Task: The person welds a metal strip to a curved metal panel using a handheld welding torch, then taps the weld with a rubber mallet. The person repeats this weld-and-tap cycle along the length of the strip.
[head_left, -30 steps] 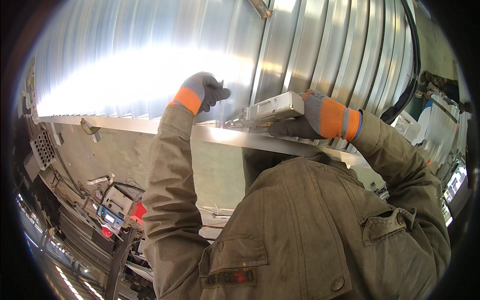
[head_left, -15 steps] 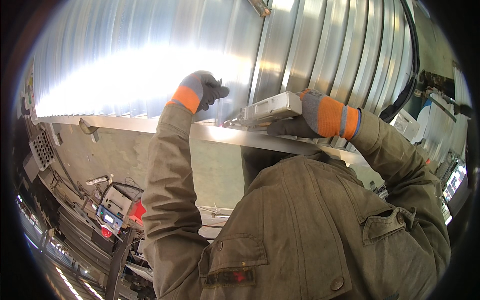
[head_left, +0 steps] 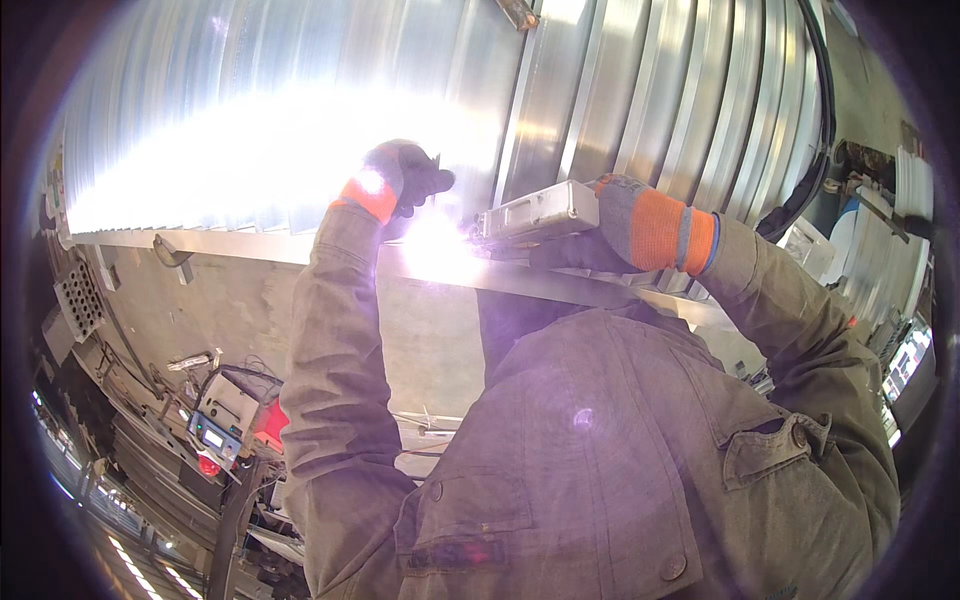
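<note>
My right hand [head_left: 640, 228], in a grey and orange glove, grips a pale, box-shaped handheld welding gun [head_left: 540, 213]. The gun's nose points left at a blinding white-violet glare [head_left: 437, 250] on the metal edge bar [head_left: 560, 287]; that glare hides the tip and the spot it works on. Just above and left of the light is my left hand [head_left: 405, 180], gloved alike, its fingers curled in by the ribbed metal panel [head_left: 640, 100]. Whatever those fingers may hold cannot be made out.
A black cable [head_left: 825, 110] runs down the panel's right side. Lower left stand a machine with a small screen [head_left: 215, 437] and a perforated metal block [head_left: 80, 300]. A short rod or pipe end [head_left: 518, 14] juts in at the top. A bracket [head_left: 170, 252] sits under the bar.
A brilliant light has flared up at the gun's nose, where only a small glow showed before. Both hands and the gun have shifted very slightly left.
</note>
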Available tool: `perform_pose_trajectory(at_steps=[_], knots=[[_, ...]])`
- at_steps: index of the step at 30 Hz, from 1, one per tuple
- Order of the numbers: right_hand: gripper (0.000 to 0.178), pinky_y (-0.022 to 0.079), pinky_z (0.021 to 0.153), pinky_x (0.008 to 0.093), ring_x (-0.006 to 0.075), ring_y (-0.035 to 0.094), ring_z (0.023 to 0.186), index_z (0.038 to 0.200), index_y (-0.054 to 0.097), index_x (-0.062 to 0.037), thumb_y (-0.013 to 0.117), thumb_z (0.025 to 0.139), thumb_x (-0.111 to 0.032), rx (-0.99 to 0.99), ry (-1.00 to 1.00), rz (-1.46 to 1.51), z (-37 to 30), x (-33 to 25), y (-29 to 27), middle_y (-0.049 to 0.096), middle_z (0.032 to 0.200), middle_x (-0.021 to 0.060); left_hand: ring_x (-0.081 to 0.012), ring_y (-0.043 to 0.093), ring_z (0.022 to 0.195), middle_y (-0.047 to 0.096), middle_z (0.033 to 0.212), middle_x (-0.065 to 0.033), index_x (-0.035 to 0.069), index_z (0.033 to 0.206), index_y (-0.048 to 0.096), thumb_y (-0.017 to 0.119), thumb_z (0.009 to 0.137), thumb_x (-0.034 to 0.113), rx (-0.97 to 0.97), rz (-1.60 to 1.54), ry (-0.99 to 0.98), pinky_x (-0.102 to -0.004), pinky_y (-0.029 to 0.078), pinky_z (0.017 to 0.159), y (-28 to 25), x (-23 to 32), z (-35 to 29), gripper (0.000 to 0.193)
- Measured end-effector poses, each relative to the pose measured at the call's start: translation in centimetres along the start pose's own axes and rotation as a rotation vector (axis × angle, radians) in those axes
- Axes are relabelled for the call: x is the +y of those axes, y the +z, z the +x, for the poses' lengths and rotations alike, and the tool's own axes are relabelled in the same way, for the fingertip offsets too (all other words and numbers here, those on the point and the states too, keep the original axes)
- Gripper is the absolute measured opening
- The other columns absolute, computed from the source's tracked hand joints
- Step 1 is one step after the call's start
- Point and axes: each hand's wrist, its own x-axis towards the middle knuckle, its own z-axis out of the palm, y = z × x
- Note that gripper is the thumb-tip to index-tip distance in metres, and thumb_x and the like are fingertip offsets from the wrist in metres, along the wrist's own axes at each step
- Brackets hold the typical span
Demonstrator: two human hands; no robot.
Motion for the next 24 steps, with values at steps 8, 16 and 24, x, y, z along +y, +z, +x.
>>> perform_pose_trajectory(at_steps=[8,16,24], knots=[[0.075,0.062,0.089,0.0398,0.0283,0.078,0.092,0.132,0.082,-0.0176,0.065,0.098,-0.082,0.079,-0.154,0.029,1.4,1.9,2.0,0.083,0.103,0.0107,-0.0183,0.063,0.064,0.068,0.080,-0.0042,0.007,0.105,0.080,0.090,0.093,0.053,0.024,-0.068,0.035,-0.0374,0.054,0.057,0.2,-0.9,0.3,0.048],[0.047,0.061,0.101,0.0357,0.0180,0.078,0.110,0.140,0.073,-0.0060,0.084,0.103,-0.032,-0.071,-0.042,-0.028,1.4,2.9,1.7,0.081,0.126,0.0100,-0.0174,0.060,0.059,0.067,0.077,-0.0037,0.007,0.096,0.077,0.091,0.093,0.045,0.024,-0.299,0.082,-0.0368,0.050,0.053,0.4,-2.3,0.9,0.041],[0.081,0.062,0.089,0.0421,0.0304,0.079,0.093,0.134,0.080,-0.0149,0.062,0.097,-0.085,0.041,-0.121,-0.004,1.1,2.3,1.8,0.082,0.101,0.0129,-0.0173,0.060,0.060,0.067,0.078,-0.0037,0.006,0.098,0.077,0.090,0.094,0.047,0.019,-0.092,0.066,-0.0362,0.050,0.053,0.1,-0.9,-0.2,0.043]])
